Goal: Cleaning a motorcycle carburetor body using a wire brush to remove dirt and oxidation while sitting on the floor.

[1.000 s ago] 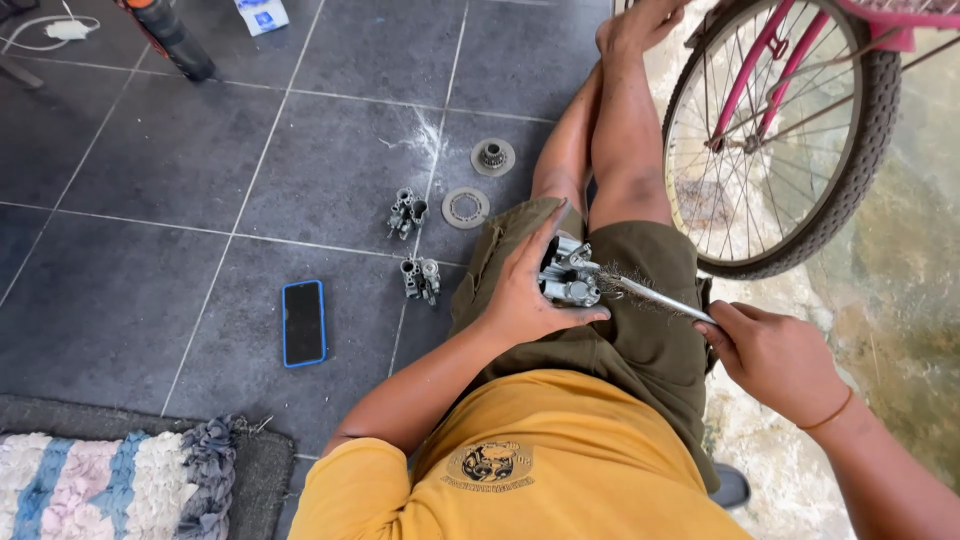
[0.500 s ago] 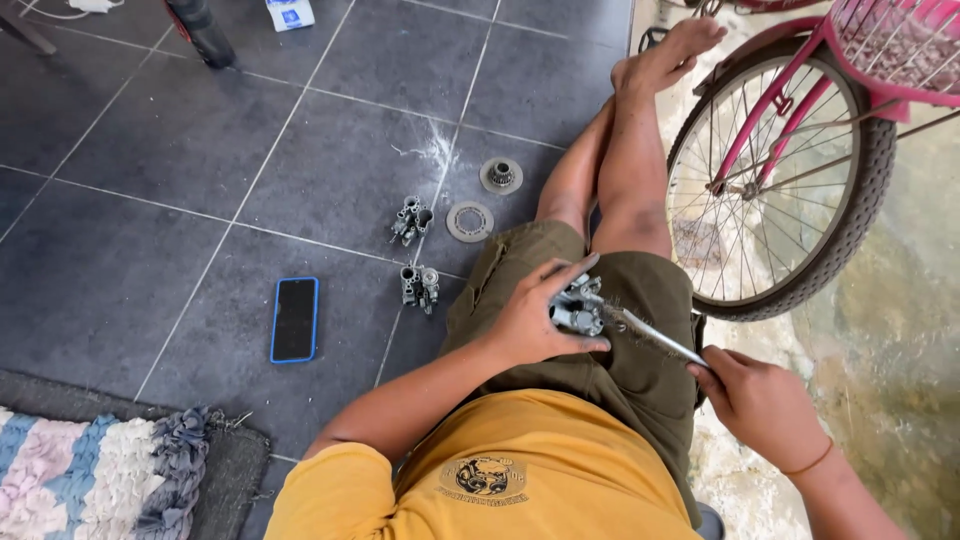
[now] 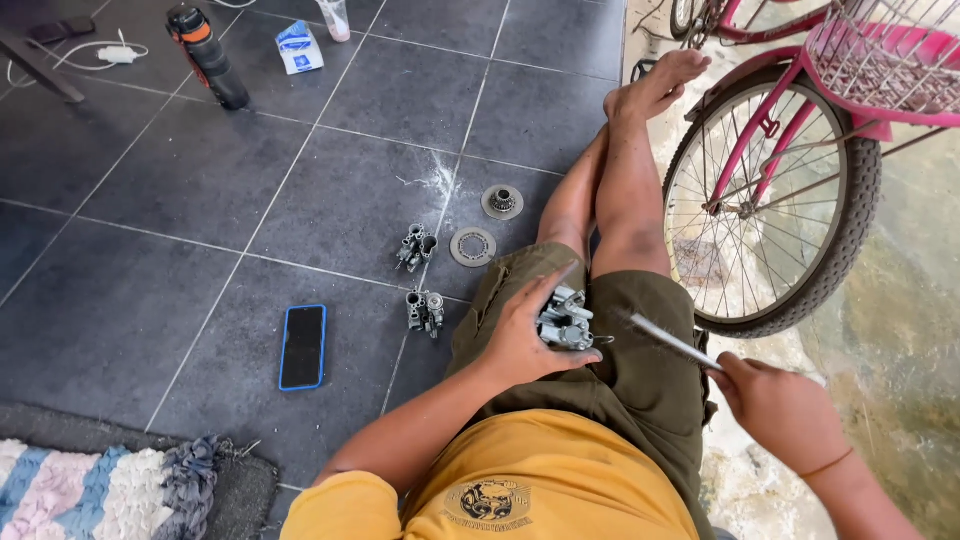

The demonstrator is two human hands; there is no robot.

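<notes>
**Seated work position: metal assembly held on lap**

I see a floor [image 3: 200, 180] of dark grey square tiles with pale grout lines; a striped fringed rug [image 3: 110, 485] lies at its near edge. A pink bicycle [image 3: 770, 190] with a spoked wheel stands at right. On the tiles lie two small cast-metal parts [image 3: 420, 280], a toothed disc [image 3: 473, 246], a round hub piece [image 3: 502, 202] and a blue-cased phone [image 3: 303, 346].

My left hand [image 3: 525, 335] is clasped around a grey, ribbed metal assembly [image 3: 566, 320] resting on the thigh. My right hand [image 3: 780, 410] is clenched on the handle of a slim brush [image 3: 665, 340], whose tip sits just beside the assembly.
</notes>
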